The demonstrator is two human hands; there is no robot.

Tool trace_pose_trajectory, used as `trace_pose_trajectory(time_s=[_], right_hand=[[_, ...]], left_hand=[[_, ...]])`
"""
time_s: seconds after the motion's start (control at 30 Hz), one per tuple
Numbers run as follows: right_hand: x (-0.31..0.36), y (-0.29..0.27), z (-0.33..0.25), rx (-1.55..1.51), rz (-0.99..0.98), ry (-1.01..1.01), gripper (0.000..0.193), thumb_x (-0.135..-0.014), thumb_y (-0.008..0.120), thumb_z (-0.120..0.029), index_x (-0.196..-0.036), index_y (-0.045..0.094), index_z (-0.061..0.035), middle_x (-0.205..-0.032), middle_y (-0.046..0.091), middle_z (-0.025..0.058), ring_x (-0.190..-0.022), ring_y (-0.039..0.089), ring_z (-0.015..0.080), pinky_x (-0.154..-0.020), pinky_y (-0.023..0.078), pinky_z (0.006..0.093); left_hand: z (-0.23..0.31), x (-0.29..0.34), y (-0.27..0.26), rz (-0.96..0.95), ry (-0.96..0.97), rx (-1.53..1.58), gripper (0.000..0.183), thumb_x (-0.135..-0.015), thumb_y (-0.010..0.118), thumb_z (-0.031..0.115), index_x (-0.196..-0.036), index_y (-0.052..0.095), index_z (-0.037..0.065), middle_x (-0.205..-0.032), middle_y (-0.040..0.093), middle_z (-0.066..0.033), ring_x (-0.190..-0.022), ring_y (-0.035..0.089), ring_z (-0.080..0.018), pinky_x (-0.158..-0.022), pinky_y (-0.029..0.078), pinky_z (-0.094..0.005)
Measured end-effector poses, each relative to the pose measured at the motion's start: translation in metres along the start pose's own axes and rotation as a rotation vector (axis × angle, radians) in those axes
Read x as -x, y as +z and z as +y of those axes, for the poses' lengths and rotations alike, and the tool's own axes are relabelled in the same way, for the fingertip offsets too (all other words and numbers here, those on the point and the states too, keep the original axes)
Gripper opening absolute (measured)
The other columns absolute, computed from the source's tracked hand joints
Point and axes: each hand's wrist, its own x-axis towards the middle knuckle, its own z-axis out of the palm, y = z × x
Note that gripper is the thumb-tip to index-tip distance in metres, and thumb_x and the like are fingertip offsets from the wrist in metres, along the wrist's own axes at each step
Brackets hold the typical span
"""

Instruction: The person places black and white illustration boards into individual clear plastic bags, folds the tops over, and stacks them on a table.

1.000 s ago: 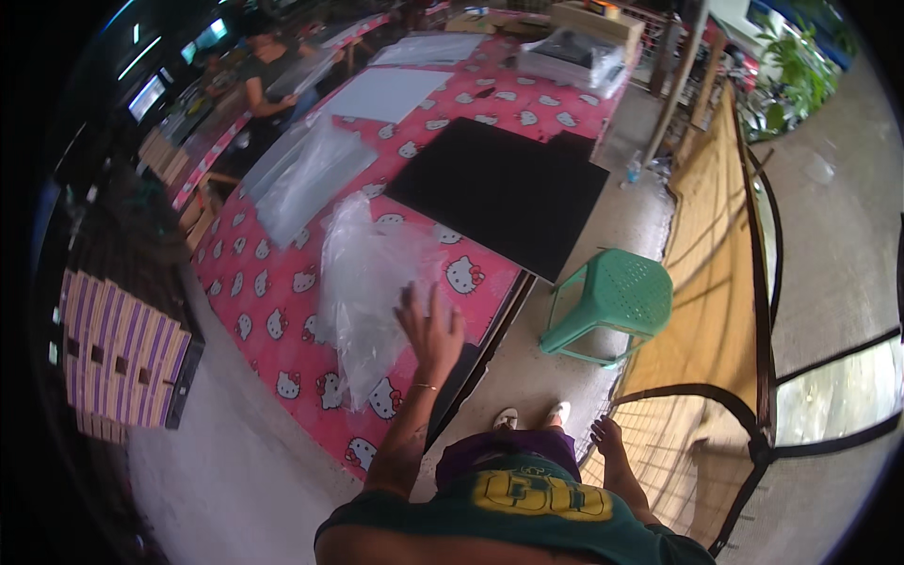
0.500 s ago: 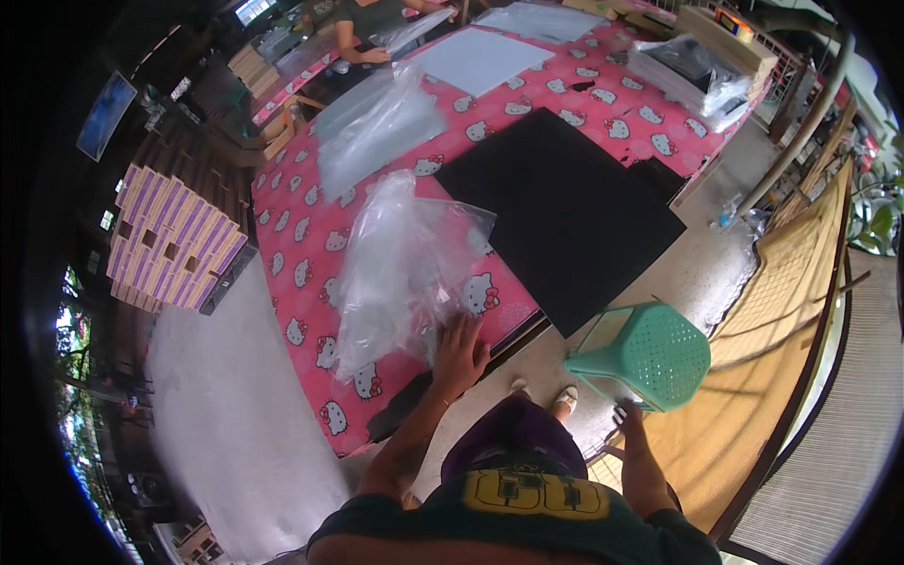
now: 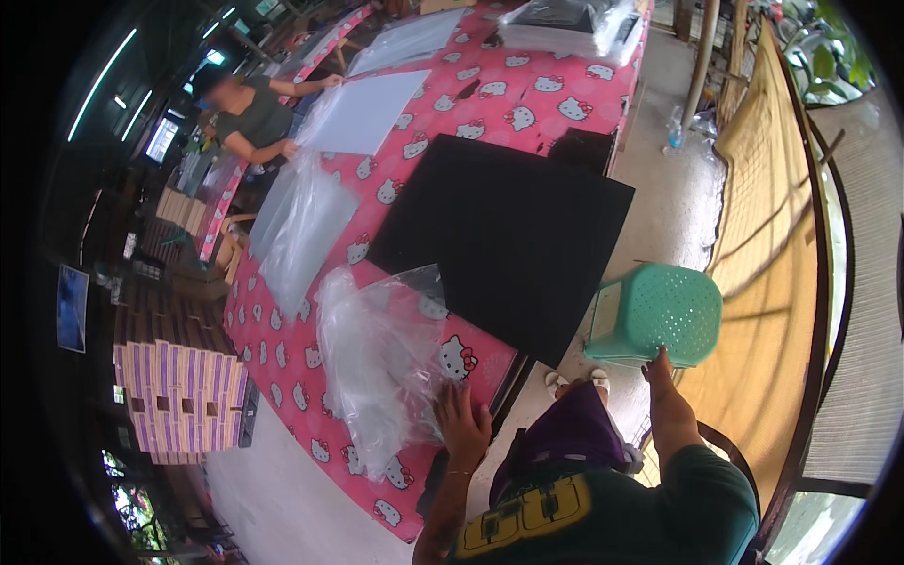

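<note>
My left hand [image 3: 461,426] lies flat, fingers stretched out, at the near edge of the table. Its fingertips touch the crumpled clear plastic bags [image 3: 363,377], which are heaped on the pink cartoon-print tablecloth [image 3: 311,395]. My right hand [image 3: 659,365] is at the near rim of a green plastic stool [image 3: 670,311] with a perforated seat. One digit lies over the seat's edge and the others are at its side, partly hidden. Beyond the bags, a large black sheet [image 3: 508,235] lies flat, its near corner jutting past the table's edge.
Across the table a person [image 3: 259,118] handles a white sheet [image 3: 367,113]. Clear plastic [image 3: 306,231] covers another pale sheet. A plastic-wrapped stack [image 3: 570,33] sits at the far end. Purple-striped boxes [image 3: 184,400] are piled at left. A tan screen [image 3: 763,254] stands at right.
The view has swung left and shows more of the other person, who now holds the white sheet's edge. My right hand has reached the stool's rim. My left hand stays by the bags.
</note>
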Motion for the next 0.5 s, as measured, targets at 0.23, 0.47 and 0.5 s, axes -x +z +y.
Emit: trace_pose_trajectory(time_s=[0.23,0.47,0.5], right_hand=[[-0.028,0.006,0.014,0.035,-0.224,0.064,0.091,-0.064,0.063,-0.073,-0.136,0.038,-0.0227,-0.141,0.035,0.0067,-0.12,0.035,0.0311,-0.098,0.026,0.0579],[-0.06,0.005,0.02,0.242,-0.303,0.198,0.099,-0.061,0.042,-0.089,-0.135,0.041,-0.0246,-0.139,0.039,-0.0022,-0.126,0.031,0.0281,-0.101,0.019,0.0563],[-0.057,0.02,0.023,0.251,-0.226,0.257,0.091,-0.058,0.042,-0.091,-0.125,0.049,-0.03,-0.126,0.046,-0.0065,-0.113,0.038,0.0229,-0.096,0.026,0.0505]], left_hand=[[0.001,0.005,-0.01,0.022,-0.014,0.006,0.057,-0.082,0.057,0.029,-0.132,0.042,0.005,-0.134,0.036,-0.0267,-0.126,0.033,-0.0453,-0.103,0.025,-0.0594],[-0.006,0.01,-0.011,0.098,0.023,-0.001,0.056,-0.08,0.058,0.029,-0.129,0.044,0.005,-0.129,0.04,-0.0259,-0.121,0.037,-0.045,-0.101,0.028,-0.0598],[-0.006,0.012,-0.011,0.116,0.019,-0.027,0.056,-0.08,0.058,0.029,-0.129,0.044,0.005,-0.129,0.04,-0.0257,-0.121,0.038,-0.0447,-0.1,0.028,-0.0597]])
